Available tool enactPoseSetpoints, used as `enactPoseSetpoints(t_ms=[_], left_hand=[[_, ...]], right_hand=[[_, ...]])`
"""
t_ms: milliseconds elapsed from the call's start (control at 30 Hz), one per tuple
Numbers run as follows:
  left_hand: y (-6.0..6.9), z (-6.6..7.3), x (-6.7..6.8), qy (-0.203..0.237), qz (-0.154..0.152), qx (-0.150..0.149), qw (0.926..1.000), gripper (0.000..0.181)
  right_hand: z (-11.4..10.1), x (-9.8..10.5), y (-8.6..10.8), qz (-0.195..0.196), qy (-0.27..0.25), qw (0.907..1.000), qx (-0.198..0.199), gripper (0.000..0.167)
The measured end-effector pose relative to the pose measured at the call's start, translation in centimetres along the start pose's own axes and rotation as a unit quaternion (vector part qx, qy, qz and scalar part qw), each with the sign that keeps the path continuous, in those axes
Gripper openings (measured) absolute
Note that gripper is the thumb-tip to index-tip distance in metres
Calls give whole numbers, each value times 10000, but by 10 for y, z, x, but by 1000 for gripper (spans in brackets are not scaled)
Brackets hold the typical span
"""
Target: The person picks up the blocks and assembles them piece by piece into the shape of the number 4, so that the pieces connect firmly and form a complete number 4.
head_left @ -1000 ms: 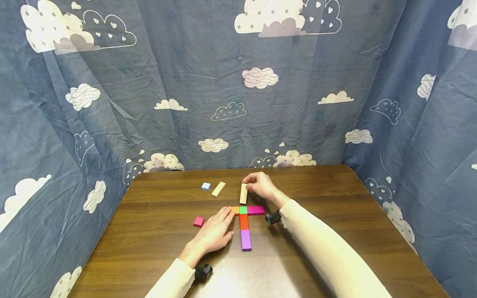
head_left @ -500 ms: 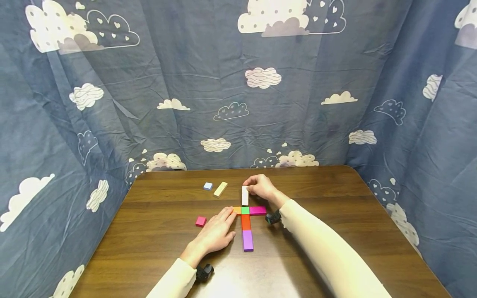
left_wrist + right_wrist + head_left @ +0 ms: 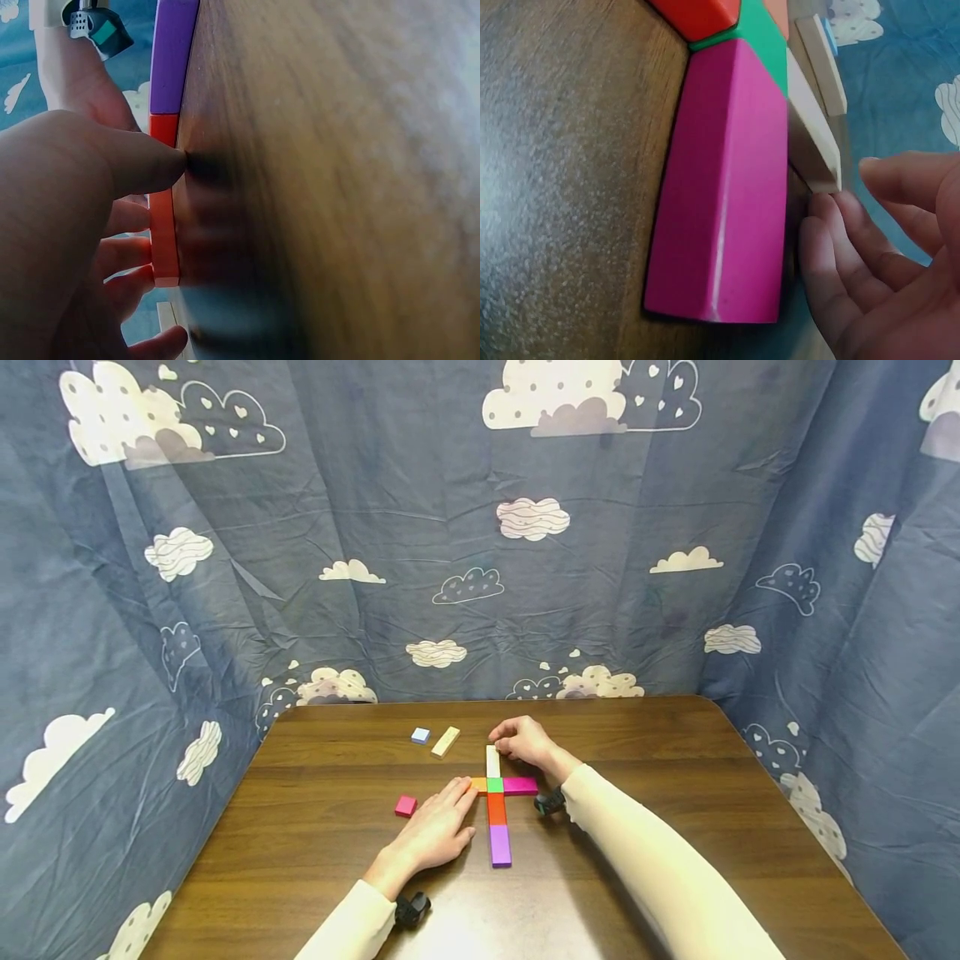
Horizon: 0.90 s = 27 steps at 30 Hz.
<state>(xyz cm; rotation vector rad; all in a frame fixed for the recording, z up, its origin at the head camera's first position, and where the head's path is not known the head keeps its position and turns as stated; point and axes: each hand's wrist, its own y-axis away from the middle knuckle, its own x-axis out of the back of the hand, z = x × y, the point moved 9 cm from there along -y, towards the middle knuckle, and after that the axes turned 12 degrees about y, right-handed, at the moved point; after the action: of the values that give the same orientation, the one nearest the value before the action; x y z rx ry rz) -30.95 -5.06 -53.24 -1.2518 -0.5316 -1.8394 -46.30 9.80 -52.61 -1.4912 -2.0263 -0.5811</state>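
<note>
Brown worktop (image 3: pixel 300 810): right hand (image 3: pixel 523 742) touches, not grips, far end of cream block (image 3: pixel 492 763) against green block (image 3: pixel 495 786), left hand (image 3: pixel 431 833) rests straight-fingered on orange block (image 3: pixel 482 787), so an off-centre push could skew alignment.

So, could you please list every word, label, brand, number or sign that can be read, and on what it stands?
None can be read in any view.
Blue fabric curtain: printed pictures, no lettering.
Magenta rectangular block: no lettering on visible faces.
Loose pale wooden rectangular block: any marks too small to read.
Right wrist's black device: any marking too blurred.
</note>
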Motion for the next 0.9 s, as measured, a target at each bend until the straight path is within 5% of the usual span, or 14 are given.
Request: enactPoseSetpoints(t_ms=[267,900], left_hand=[[0,-1,0,-34,-40,27,10000,67],[-1,-1,-1,-25,-40,26,10000,67]], right_hand=[[-12,-2,1,101,1585,9861,492,23],[-15,-3,0,150,1874,9798,684,21]])
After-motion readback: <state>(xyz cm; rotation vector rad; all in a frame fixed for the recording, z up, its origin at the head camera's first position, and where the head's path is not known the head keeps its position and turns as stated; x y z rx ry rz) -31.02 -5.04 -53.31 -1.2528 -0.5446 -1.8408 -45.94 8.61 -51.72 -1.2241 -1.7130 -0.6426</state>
